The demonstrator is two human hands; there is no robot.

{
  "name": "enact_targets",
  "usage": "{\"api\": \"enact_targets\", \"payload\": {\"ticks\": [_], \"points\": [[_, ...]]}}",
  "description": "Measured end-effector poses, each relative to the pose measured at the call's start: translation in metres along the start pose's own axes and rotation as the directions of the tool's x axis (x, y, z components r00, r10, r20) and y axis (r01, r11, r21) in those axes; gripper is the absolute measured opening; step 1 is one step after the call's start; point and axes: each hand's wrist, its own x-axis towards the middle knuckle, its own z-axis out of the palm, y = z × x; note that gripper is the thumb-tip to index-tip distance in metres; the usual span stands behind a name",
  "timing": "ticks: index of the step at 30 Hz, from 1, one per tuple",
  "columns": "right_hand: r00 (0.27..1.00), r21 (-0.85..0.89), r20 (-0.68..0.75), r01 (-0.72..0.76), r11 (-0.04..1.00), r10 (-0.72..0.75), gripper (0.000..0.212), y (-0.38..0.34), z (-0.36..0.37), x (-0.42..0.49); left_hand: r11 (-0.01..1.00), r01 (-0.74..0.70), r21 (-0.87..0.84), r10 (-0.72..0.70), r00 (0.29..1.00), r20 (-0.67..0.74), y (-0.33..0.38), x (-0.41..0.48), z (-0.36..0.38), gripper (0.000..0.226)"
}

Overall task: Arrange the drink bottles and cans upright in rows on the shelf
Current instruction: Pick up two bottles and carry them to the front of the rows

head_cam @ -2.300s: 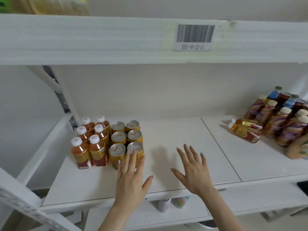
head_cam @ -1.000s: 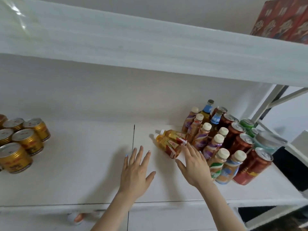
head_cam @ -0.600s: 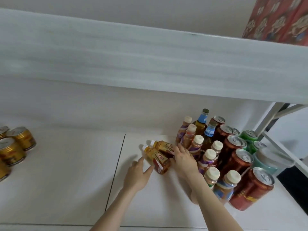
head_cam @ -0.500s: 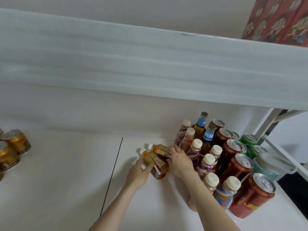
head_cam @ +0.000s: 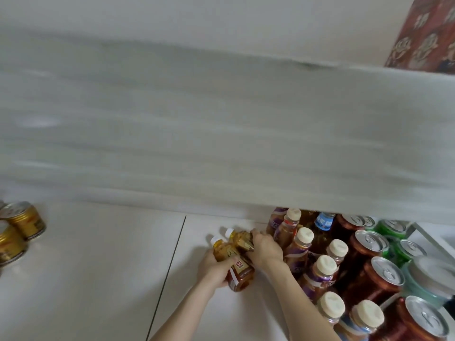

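Note:
Two amber tea bottles with white caps lie tilted on the white shelf [head_cam: 103,262], caps pointing up and left. My left hand [head_cam: 214,268] is wrapped around the nearer tea bottle [head_cam: 235,264]. My right hand [head_cam: 264,248] grips the farther tea bottle [head_cam: 240,238] by its lower body. Just right of them stands a crowd of upright purple-labelled bottles [head_cam: 299,252] with cream caps, and beyond these dark red cans [head_cam: 366,249] and green cans [head_cam: 394,230].
Gold cans [head_cam: 24,223] stand at the far left edge. The upper shelf board [head_cam: 221,124] hangs low across the view and hides the back of the shelf. A red printed carton [head_cam: 426,35] sits on top at the right. A seam [head_cam: 170,264] divides the shelf panels.
The view swung from the gold cans on the left to the right-hand group. Both hands reached the two lying tea bottles and closed on them, one each.

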Motion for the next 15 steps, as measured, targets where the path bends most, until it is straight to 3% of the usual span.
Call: {"api": "enact_targets", "payload": {"ticks": [7, 12, 15], "points": [[0.987, 0.23, -0.154, -0.008, 0.973, 0.044, 0.045, 0.001, 0.011, -0.019, 0.992, -0.119, -0.04, 0.117, 0.992, -0.044, -0.007, -0.011, -0.027, 0.048], [0.968, 0.457, -0.235, 0.031, 0.889, 0.087, 0.065, -0.004, 0.015, -0.047, 0.962, -0.263, 0.078, 0.27, 0.958, -0.093, -0.014, -0.027, -0.045, 0.067], [0.961, 0.541, -0.259, 0.06, 0.839, 0.098, 0.063, -0.009, 0.022, -0.069, 0.913, -0.37, 0.169, 0.388, 0.918, -0.087, -0.014, -0.046, -0.05, 0.071]]}}
